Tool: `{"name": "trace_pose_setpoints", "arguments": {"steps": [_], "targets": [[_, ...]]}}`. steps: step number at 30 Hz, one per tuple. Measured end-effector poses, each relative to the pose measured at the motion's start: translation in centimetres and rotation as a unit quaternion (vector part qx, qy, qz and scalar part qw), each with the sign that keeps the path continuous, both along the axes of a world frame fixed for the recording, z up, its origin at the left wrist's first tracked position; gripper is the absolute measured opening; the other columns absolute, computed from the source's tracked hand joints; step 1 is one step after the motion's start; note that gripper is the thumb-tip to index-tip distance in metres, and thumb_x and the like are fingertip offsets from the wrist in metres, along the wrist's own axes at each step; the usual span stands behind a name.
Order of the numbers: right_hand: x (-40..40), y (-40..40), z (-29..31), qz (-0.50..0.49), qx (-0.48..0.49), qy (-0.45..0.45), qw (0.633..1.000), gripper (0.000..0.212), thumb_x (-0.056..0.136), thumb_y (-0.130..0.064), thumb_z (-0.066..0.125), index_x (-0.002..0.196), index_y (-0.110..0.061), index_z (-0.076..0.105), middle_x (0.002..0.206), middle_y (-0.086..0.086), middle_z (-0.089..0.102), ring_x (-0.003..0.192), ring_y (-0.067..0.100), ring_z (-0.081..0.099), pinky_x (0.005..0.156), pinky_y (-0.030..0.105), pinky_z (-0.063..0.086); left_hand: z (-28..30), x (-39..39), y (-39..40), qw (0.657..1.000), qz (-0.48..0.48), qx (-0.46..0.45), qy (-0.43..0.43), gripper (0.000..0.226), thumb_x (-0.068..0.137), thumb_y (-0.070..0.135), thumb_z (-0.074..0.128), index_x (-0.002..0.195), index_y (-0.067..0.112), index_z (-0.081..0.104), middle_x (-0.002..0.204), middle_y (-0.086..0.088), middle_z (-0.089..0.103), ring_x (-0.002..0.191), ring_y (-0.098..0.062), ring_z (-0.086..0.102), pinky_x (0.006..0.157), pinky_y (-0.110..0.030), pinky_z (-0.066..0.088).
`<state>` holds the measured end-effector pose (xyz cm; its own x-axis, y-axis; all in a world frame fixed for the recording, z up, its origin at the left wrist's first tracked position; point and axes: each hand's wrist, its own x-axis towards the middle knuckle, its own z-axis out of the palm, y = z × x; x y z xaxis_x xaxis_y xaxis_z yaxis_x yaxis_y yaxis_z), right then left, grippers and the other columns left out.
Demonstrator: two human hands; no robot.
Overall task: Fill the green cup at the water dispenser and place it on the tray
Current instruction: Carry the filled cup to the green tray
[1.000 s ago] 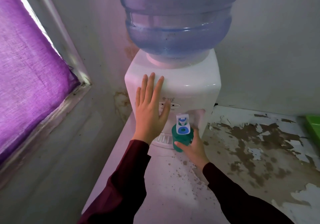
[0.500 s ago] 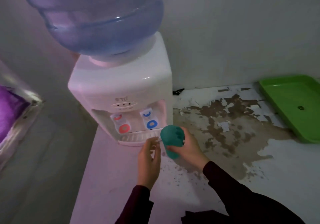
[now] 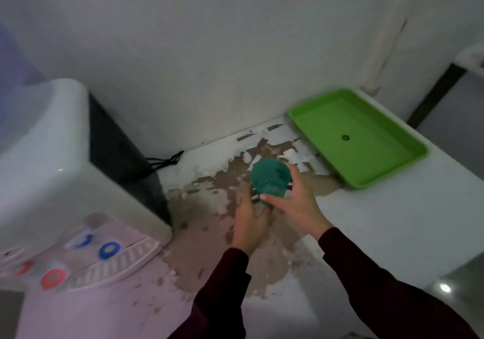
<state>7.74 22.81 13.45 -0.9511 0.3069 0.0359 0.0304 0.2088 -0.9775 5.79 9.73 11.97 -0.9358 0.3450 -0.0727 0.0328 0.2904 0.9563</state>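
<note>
The green cup (image 3: 269, 178) is held above the counter, mouth up, between the water dispenser and the tray. My right hand (image 3: 293, 202) grips its right side. My left hand (image 3: 250, 219) sits at its lower left, fingers curled against the cup's base. The white water dispenser (image 3: 65, 176) stands at the left, its red and blue taps low in the frame. The bright green tray (image 3: 392, 160) lies at the back right of the counter, holding nothing but a small dark spot.
The counter (image 3: 379, 220) has peeling, stained paint under my hands. A black cord (image 3: 167, 160) lies behind the dispenser by the wall. The counter's right edge drops to the floor (image 3: 461, 286) just beyond the tray.
The cup has left the blue tap and travelled right toward the tray. My left hand came off the dispenser and joined the cup. My view swung right, bringing the whole tray into sight.
</note>
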Motion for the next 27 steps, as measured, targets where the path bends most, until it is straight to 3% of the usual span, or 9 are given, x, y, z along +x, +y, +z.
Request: {"name": "trace_pose_setpoints", "arguments": {"steps": [2,5,7,10,14,18,22,24,27], "targets": [[-0.8,3.8,0.3,-0.017,0.007,0.001,1.000,0.077,0.065,-0.021,0.086,0.127,-0.031,0.041,0.116,-0.022,0.051,0.101,-0.025,0.047,0.075,-0.005,0.039,0.3,-1.2,4.1,1.000,-0.006,0.012,-0.004,0.045,0.092,0.018,0.059,0.134,0.015,0.044,0.119,0.001,0.064,0.104,-0.007,0.063,0.092,-0.032,0.054],[-2.2,10.1,0.3,-0.055,0.015,0.006,0.998,0.078,0.065,-0.020,0.086,0.128,-0.028,0.041,0.114,-0.022,0.050,0.099,-0.028,0.045,0.074,-0.005,0.039,0.5,-3.2,10.6,0.999,-0.040,0.014,-0.006,0.037,0.093,0.018,0.059,0.127,0.020,0.046,0.110,0.010,0.062,0.095,0.006,0.061,0.081,-0.010,0.049],[-3.2,13.8,0.2,-0.080,0.029,0.006,0.996,0.077,0.064,-0.019,0.086,0.126,-0.027,0.042,0.113,-0.025,0.049,0.099,-0.029,0.044,0.075,-0.006,0.038,0.8,-4.5,14.5,0.998,-0.065,0.013,-0.008,0.038,0.092,0.015,0.058,0.128,0.022,0.045,0.110,0.010,0.061,0.093,0.003,0.061,0.076,-0.003,0.046],[-4.8,19.0,-0.7,-0.096,0.037,0.000,0.995,0.076,0.066,-0.019,0.085,0.127,-0.028,0.041,0.114,-0.021,0.050,0.101,-0.025,0.045,0.076,-0.006,0.037,0.5,-6.3,19.8,0.996,-0.088,0.006,-0.027,0.042,0.093,0.012,0.057,0.133,0.017,0.043,0.119,-0.002,0.063,0.095,-0.006,0.065,0.080,-0.009,0.050],[-6.6,23.8,-2.4,-0.103,0.044,-0.017,0.994,0.079,0.067,-0.017,0.084,0.132,-0.019,0.040,0.121,-0.008,0.050,0.099,-0.011,0.050,0.077,-0.004,0.039,-0.6,-8.3,25.1,0.992,-0.092,-0.018,-0.087,0.046,0.094,0.014,0.055,0.138,0.017,0.040,0.125,-0.004,0.059,0.105,-0.021,0.064,0.094,-0.034,0.051],[-8.1,26.4,-4.6,-0.115,0.021,-0.036,0.992,0.079,0.068,-0.012,0.083,0.134,-0.017,0.038,0.125,-0.005,0.049,0.113,0.007,0.048,0.082,0.004,0.040,-2.4,-10.4,28.2,0.985,-0.097,-0.043,-0.135,0.047,0.093,0.007,0.053,0.138,0.015,0.041,0.118,-0.002,0.058,0.104,-0.019,0.061,0.095,-0.036,0.051],[-8.8,27.4,-6.1,-0.123,0.005,-0.040,0.992,0.079,0.069,-0.013,0.082,0.134,-0.016,0.037,0.123,-0.008,0.048,0.113,0.007,0.048,0.082,0.002,0.042,-3.8,-11.5,29.5,0.983,-0.093,-0.065,-0.146,0.050,0.093,0.007,0.052,0.141,0.015,0.038,0.114,-0.001,0.057,0.102,-0.017,0.060,0.088,-0.032,0.051],[-8.9,27.7,-6.5,-0.127,0.001,-0.049,0.991,0.080,0.070,-0.014,0.082,0.135,-0.016,0.035,0.125,-0.008,0.047,0.114,0.007,0.046,0.090,0.010,0.043,-4.2,-11.6,29.7,0.981,-0.091,-0.064,-0.156,0.051,0.094,0.008,0.052,0.142,0.016,0.036,0.119,-0.004,0.058,0.099,-0.015,0.059,0.085,-0.029,0.051],[-8.5,27.7,-5.7,-0.123,0.001,-0.060,0.991,0.087,0.071,-0.015,0.082,0.141,-0.015,0.029,0.135,0.001,0.046,0.118,0.008,0.044,0.098,0.021,0.042,-3.6,-11.4,29.5,0.981,-0.098,-0.062,-0.156,0.052,0.094,0.010,0.052,0.143,0.016,0.036,0.130,-0.009,0.056,0.111,-0.020,0.057,0.095,-0.035,0.048]]}}
